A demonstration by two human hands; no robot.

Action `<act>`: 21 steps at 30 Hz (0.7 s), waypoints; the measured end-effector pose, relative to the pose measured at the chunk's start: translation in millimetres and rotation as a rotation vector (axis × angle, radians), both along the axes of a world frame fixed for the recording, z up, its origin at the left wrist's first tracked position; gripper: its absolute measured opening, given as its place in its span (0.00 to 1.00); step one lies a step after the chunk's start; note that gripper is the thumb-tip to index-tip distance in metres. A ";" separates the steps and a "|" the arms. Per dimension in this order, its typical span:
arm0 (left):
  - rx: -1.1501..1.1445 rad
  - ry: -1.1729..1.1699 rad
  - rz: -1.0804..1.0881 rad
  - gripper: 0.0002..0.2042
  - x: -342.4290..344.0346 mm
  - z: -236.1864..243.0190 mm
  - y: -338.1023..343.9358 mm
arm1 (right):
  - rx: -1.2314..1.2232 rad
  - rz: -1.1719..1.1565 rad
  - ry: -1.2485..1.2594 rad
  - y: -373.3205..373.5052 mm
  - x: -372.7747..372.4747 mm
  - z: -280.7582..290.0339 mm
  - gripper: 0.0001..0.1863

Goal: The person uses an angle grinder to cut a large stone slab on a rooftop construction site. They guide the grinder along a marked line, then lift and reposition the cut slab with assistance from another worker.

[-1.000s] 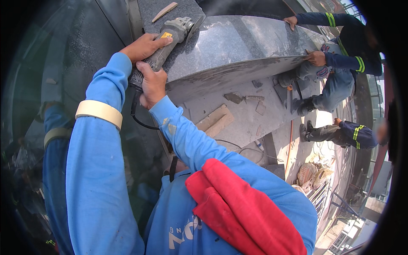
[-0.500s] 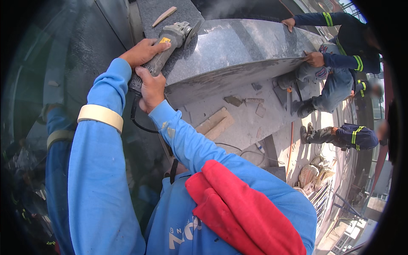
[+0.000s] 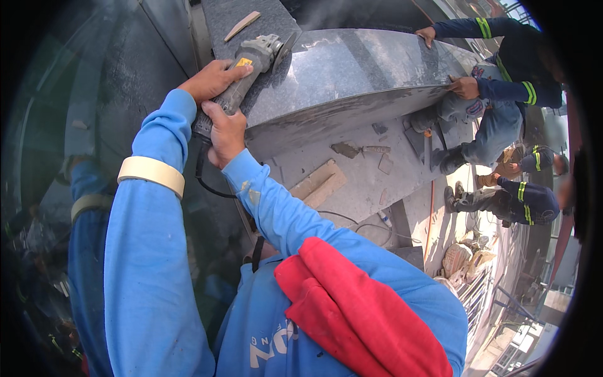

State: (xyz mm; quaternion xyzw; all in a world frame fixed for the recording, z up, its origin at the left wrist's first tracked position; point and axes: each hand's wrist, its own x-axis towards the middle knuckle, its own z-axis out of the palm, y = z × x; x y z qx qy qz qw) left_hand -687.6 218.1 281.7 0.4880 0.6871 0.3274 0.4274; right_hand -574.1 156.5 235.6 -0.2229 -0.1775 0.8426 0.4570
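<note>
Over the left end of the grey slab [image 3: 370, 63], an angle grinder [image 3: 237, 88] is held two-handed: the left hand [image 3: 212, 80] wrapped around its body, the right hand [image 3: 227, 135] closed around its rear. A co-worker's hand [image 3: 463, 87] grips the slab's right end.

Relative to one second earlier, my remote view shows a further worker [image 3: 544, 158] appearing beyond the denim-clad co-worker [image 3: 496, 135]; the angle grinder [image 3: 242, 74] and grey slab [image 3: 352, 60] now sit slightly lower in view.
</note>
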 end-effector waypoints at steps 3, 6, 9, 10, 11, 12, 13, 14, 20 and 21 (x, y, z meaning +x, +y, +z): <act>-0.026 -0.007 0.001 0.32 0.9 2.7 1.1 | -0.013 0.013 -0.022 1.7 2.4 1.2 0.15; -0.040 0.008 0.000 0.30 2.7 13.9 4.6 | 0.017 0.014 -0.020 7.4 4.1 9.0 0.17; 0.035 0.001 0.022 0.29 5.1 33.5 6.6 | 0.075 0.008 -0.001 14.7 2.8 23.9 0.16; 0.057 0.006 0.050 0.29 5.0 42.3 5.7 | 0.107 0.007 0.011 16.5 1.5 30.5 0.16; 0.074 0.005 0.081 0.29 4.2 51.6 4.3 | 0.129 0.008 0.016 18.1 0.1 37.1 0.16; 0.135 0.024 0.090 0.29 4.5 61.1 2.0 | 0.184 0.009 0.033 18.8 0.3 43.9 0.16; 0.190 0.031 0.104 0.30 4.8 68.8 -2.1 | 0.229 0.015 0.038 18.1 1.5 49.7 0.16; 0.244 0.038 0.122 0.30 6.5 75.8 -6.4 | 0.284 0.022 0.053 17.4 4.2 55.6 0.17; 0.293 -0.425 0.270 0.23 41.8 86.2 -29.6 | 0.452 0.187 -0.048 22.0 55.7 77.0 0.18; 0.264 -0.538 0.311 0.22 51.9 83.8 -31.1 | 0.467 0.230 -0.043 25.0 69.6 78.3 0.18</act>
